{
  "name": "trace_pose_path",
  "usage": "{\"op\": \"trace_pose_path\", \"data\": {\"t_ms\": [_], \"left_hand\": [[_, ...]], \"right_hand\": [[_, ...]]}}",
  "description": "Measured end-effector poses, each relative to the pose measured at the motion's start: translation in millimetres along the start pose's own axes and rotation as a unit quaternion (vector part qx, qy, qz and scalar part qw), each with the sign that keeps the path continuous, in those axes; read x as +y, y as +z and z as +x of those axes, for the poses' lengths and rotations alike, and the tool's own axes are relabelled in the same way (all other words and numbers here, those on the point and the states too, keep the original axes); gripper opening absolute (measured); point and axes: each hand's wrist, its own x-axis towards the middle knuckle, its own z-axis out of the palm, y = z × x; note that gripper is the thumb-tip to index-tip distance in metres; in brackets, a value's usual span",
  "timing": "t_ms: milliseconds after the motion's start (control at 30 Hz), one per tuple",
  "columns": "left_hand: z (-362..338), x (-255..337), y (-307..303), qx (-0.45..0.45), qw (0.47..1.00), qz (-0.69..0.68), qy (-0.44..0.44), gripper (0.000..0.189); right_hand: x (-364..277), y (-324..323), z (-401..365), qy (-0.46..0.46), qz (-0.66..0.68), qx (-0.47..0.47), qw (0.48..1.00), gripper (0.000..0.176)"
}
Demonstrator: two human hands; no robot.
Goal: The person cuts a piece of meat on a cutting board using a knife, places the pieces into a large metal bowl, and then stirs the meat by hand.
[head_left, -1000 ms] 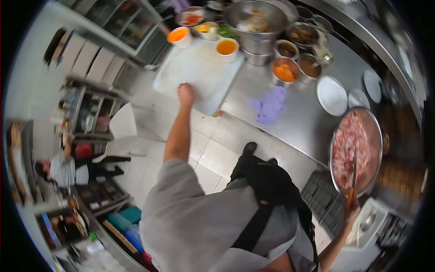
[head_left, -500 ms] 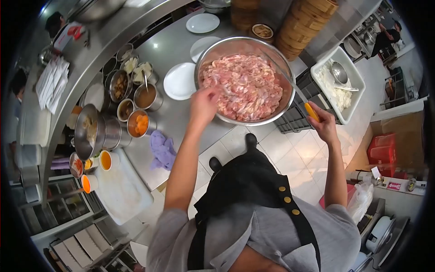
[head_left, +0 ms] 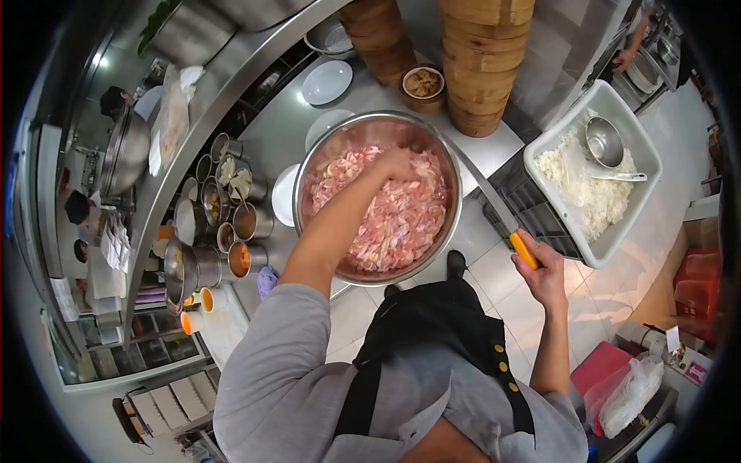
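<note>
A large steel bowl (head_left: 378, 130) holds a heap of raw, pink chopped meat (head_left: 401, 224). My left hand (head_left: 396, 165) reaches down into the bowl, on the meat towards its far side; its fingers are partly hidden and blurred, so their grip does not show. To the right of the bowl, my right hand (head_left: 548, 270) is closed round the yellow handle of a long knife (head_left: 492, 194). The blade slants up and left, its far end by the bowl's right rim.
Tall bamboo steamers (head_left: 485, 62) stand beyond the bowl. A white tub (head_left: 654, 166) of rice-like food with a ladle (head_left: 603, 141) is at right. Several steel containers (head_left: 257, 224) crowd the left, near white plates (head_left: 327, 82). Other people are partly visible at the edges.
My left hand has moved from the bowl's near left side further in over the meat. The view has shifted; my right hand keeps hold of the knife.
</note>
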Motion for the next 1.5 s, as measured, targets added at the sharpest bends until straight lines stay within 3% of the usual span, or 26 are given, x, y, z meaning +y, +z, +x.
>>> {"op": "trace_pose_path", "data": {"t_ms": [67, 167, 233, 333, 367, 400, 433, 500, 533, 567, 633, 700, 800, 900, 933, 1033, 1133, 1233, 1300, 1367, 1433, 1500], "left_hand": [[6.9, -1.0, 4.3, -0.177, 0.981, 0.077, -0.01, 0.051], [-20.5, 26.9, -42.2, -0.238, 0.96, 0.143, -0.032, 0.048], [-47.5, 54.8, -109.1, -0.25, 0.965, 0.061, -0.047, 0.042], [-65.1, -22.3, -116.7, -0.226, 0.967, -0.029, -0.113, 0.032], [-62.1, -45.9, -110.3, -0.165, 0.94, -0.079, -0.288, 0.03], [-57.4, -61.2, -108.4, -0.097, 0.879, -0.128, -0.45, 0.028], [-47.5, -66.0, -109.8, -0.095, 0.879, -0.128, -0.449, 0.028], [-22.4, -66.1, -100.5, 0.05, 0.879, -0.045, -0.472, 0.027], [-4.0, -58.3, -104.2, -0.064, 0.921, 0.059, -0.379, 0.037], [13.5, -48.6, -103.6, -0.178, 0.931, 0.161, -0.274, 0.052], [38.2, -47.3, -64.2, -0.226, 0.947, 0.171, -0.153, 0.056], [13.6, 1.4, -52.7, -0.25, 0.96, 0.099, -0.08, 0.058], [-11.9, -16.7, -13.5, -0.314, 0.925, 0.197, -0.085, 0.06], [-23.9, -9.5, -30.4, -0.389, 0.903, 0.096, -0.158, 0.062], [-29.0, -16.6, -33.8, -0.376, 0.917, 0.119, -0.062, 0.064], [-62.4, 29.8, -82.3, -0.43, 0.89, 0.102, -0.111, 0.077], [-106.8, 45.6, -80.2, -0.39, 0.906, 0.129, -0.101, 0.076], [-118.3, 75.0, -67.4, -0.442, 0.869, 0.177, -0.132, 0.065], [-117.5, 73.6, -39.7, -0.294, 0.94, 0.143, -0.093, 0.043], [-90.9, 71.4, -31.8, -0.291, 0.935, 0.141, -0.146, 0.028], [-83.0, 50.2, -6.4, -0.176, 0.957, 0.172, -0.15, 0.024], [-69.2, 15.2, 3.1, -0.145, 0.968, 0.166, -0.122, 0.026]], "right_hand": [[7.1, -3.4, 4.5, -0.004, 0.013, -0.007, 1.0, 0.05], [14.7, -13.7, 15.3, -0.023, 0.016, -0.001, 1.0, 0.05], [15.6, -17.4, 17.4, -0.03, 0.017, -0.009, 0.999, 0.05], [17.6, -14.7, 20.6, -0.03, 0.028, -0.02, 0.999, 0.049], [18.1, -13.1, 22.4, -0.028, 0.031, -0.025, 0.999, 0.049], [18.8, -10.9, 24.6, -0.03, 0.033, -0.028, 0.999, 0.049], [19.5, -8.7, 28.2, -0.041, 0.049, -0.034, 0.997, 0.049], [19.3, -7.6, 33.6, -0.051, 0.061, -0.042, 0.996, 0.049], [17.7, -6.2, 37.0, -0.053, 0.057, -0.048, 0.996, 0.049], [15.6, -4.4, 39.3, -0.053, 0.053, -0.057, 0.996, 0.049], [8.8, -0.7, 46.0, -0.049, 0.05, -0.066, 0.995, 0.048], [7.1, 2.3, 51.6, -0.05, 0.047, -0.073, 0.995, 0.048], [6.5, 11.5, 53.8, -0.057, 0.054, -0.061, 0.995, 0.049], [3.1, 16.2, 53.8, -0.046, 0.059, -0.048, 0.996, 0.049], [0.9, 16.4, 52.2, -0.051, 0.046, -0.043, 0.997, 0.05], [-3.8, 20.1, 45.2, -0.042, 0.03, -0.024, 0.998, 0.051], [-3.1, 24.2, 39.2, -0.019, 0.029, -0.015, 0.999, 0.051], [-1.0, 30.1, 37.3, 0.002, 0.038, -0.017, 0.999, 0.052], [-0.1, 34.9, 42.2, -0.003, 0.047, -0.024, 0.999, 0.052], [0.2, 39.3, 49.9, -0.016, 0.031, -0.027, 0.999, 0.051], [-6.3, 39.4, 56.5, -0.026, 0.022, -0.039, 0.999, 0.05], [-14.7, 39.6, 59.1, -0.055, 0.028, -0.033, 0.998, 0.05]]}}
